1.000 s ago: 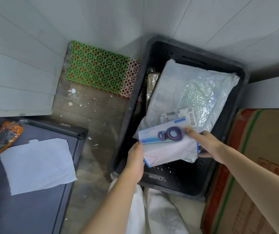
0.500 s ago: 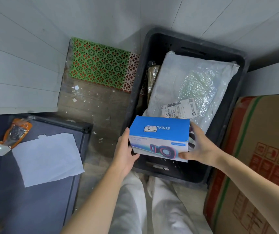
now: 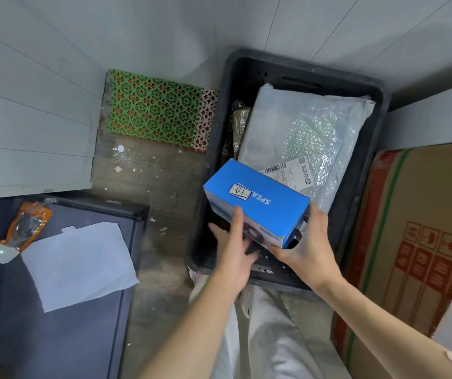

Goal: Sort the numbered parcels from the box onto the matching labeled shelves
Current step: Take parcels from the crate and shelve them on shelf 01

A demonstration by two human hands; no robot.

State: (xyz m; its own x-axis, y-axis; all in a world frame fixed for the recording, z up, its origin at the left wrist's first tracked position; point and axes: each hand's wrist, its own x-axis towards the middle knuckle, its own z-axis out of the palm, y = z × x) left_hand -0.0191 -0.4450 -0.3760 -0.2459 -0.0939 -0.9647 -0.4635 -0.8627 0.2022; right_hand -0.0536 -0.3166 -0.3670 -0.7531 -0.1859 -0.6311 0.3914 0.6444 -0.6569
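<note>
Blue box (image 3: 257, 199) lifted, tilted – white parcel (image 3: 301, 132) in crate (image 3: 378, 110)

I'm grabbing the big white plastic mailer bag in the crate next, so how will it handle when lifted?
The white mailer bag will probably sag and fold, since its film is wrinkled and loose at the edges. Bubble wrap showing through suggests padded, maybe fragile contents. The glossy plastic may slip, so supporting it from underneath seems wiser.

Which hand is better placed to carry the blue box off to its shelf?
Right. The right hand grips the blue box at its end; the left hand only touches its front with straight fingers.
</note>
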